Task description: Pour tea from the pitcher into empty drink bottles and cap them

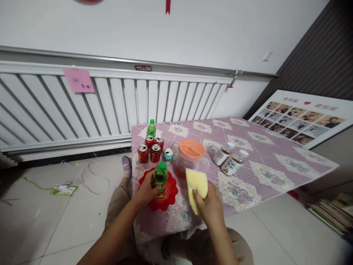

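My left hand (pixel 148 190) is wrapped round a green-capped bottle (pixel 160 176), upright over a red scalloped tray (pixel 170 197). My right hand (pixel 210 203) grips a yellow cloth (pixel 197 186), with the thumb across its front. The cloth is in front of a clear pitcher (pixel 183 164) with an orange lid. Behind the held bottle stand several red cans (pixel 143 154), a teal can (pixel 168 156) and a second green bottle (pixel 151 129). Two jars with white lids (pixel 233 163) lie tilted to the right of the pitcher.
A purple floral cloth (pixel 261 165) covers the table. Behind it are a white radiator (pixel 110 103) with a pink note (pixel 79 80) and glasses (pixel 143 68) on its top. A photo board (pixel 298 119) leans at the right. A power strip (pixel 64 190) lies on the floor.
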Demonstrator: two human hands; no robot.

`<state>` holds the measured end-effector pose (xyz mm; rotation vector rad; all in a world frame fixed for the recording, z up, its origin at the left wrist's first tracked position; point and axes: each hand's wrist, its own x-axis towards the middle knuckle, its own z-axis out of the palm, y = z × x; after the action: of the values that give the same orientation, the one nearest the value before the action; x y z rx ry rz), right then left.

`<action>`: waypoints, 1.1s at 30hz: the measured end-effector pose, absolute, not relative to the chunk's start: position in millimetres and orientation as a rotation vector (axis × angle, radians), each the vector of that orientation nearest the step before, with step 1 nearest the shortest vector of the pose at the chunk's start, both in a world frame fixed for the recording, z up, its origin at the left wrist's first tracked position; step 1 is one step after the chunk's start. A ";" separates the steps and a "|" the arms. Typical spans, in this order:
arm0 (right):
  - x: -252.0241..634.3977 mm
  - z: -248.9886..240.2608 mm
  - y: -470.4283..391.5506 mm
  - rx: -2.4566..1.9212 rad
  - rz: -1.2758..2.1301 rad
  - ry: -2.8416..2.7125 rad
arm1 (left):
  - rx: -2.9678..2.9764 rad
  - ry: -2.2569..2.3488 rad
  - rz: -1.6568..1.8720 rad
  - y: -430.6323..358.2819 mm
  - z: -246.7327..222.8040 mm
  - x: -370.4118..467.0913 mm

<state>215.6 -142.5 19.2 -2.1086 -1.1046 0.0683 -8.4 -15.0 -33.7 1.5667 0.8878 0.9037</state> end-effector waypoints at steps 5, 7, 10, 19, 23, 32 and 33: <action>201.6 -13.8 -143.8 -2.521 -0.014 -1.256 | 1.596 0.920 0.900 -16.6 -32.2 -9.1; 193.6 -23.5 -143.1 -2.547 -0.043 -1.373 | 1.594 0.922 0.902 -15.6 -35.5 -9.4; 187.1 -32.8 -141.1 -2.582 0.023 -1.519 | 1.583 0.937 0.899 -14.3 -39.3 -9.4; 185.6 -41.4 -144.0 -2.565 0.025 -1.558 | 1.601 0.928 0.849 -17.8 -25.1 -9.0; 185.1 -42.7 -146.5 -2.532 0.003 -1.547 | 1.623 0.934 0.839 -16.9 -25.1 -10.5; 193.0 -37.5 -153.7 -2.262 0.123 -1.344 | 1.623 0.977 0.813 -16.2 -25.7 -13.2; 194.0 -36.3 -154.2 -2.204 0.096 -1.312 | 1.606 0.996 0.816 -16.1 -24.5 -13.5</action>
<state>194.0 -154.2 -36.3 -2.2039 -1.3121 0.0957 -13.5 -16.1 -24.5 1.6060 0.9959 0.8162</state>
